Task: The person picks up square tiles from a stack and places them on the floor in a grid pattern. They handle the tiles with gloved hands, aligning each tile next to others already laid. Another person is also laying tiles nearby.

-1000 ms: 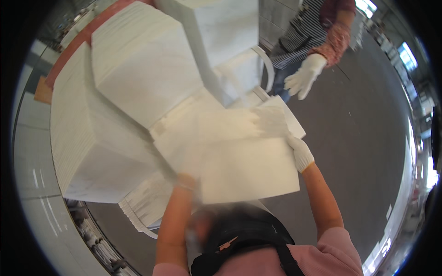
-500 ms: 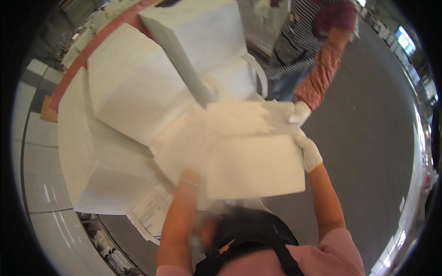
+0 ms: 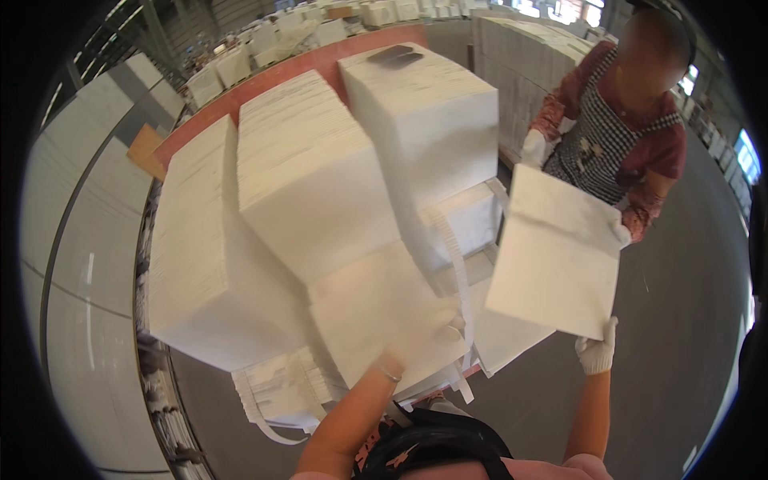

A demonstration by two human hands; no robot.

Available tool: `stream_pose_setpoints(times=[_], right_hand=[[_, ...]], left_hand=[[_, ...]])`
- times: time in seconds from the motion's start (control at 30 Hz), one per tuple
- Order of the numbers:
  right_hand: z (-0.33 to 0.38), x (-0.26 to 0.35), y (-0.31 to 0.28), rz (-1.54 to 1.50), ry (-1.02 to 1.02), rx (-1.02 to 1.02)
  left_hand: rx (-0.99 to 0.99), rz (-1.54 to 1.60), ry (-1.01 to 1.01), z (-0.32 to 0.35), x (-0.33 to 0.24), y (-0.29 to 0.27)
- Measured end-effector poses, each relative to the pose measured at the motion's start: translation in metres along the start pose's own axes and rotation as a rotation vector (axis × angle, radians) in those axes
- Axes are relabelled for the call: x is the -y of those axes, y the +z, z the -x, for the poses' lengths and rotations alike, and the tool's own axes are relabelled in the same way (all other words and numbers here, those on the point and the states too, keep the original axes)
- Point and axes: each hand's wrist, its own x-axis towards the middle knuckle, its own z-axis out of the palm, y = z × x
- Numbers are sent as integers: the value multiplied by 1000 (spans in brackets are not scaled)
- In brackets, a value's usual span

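A square white stone tile (image 3: 552, 256) is held tilted between a co-worker and me. My right hand (image 3: 596, 350), in a white knit glove, is closed on its lower right corner. The co-worker's gloved hands grip its upper left corner and right edge. My left hand (image 3: 424, 326), also gloved, is over another white tile (image 3: 360, 300) lying on the low stack in front of me. Motion blurs that hand, and its fingers are hard to make out.
Three tall stacks of white tiles (image 3: 312, 192) stand against a red frame (image 3: 256, 74). A pale strap (image 3: 458, 280) hangs beside the low stack. The co-worker (image 3: 616, 136) in a checked apron stands at the far right. Glossy panels (image 3: 80, 240) line the left.
The tile in my right hand has swung right and tilted up toward the co-worker, who now holds it with both hands. My left hand has moved right, over the low stack. The view has risen.
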Motion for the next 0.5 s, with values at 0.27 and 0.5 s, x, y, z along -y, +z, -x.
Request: stream_pose_setpoints(times=[0.27,0.5], right_hand=[[23,-113,-25,391,439,-95],[-38,-185,80,746,439,177]], left_hand=[[-614,-995,327,96,92,-118],[-1001,-488,277,117,-51,-143]])
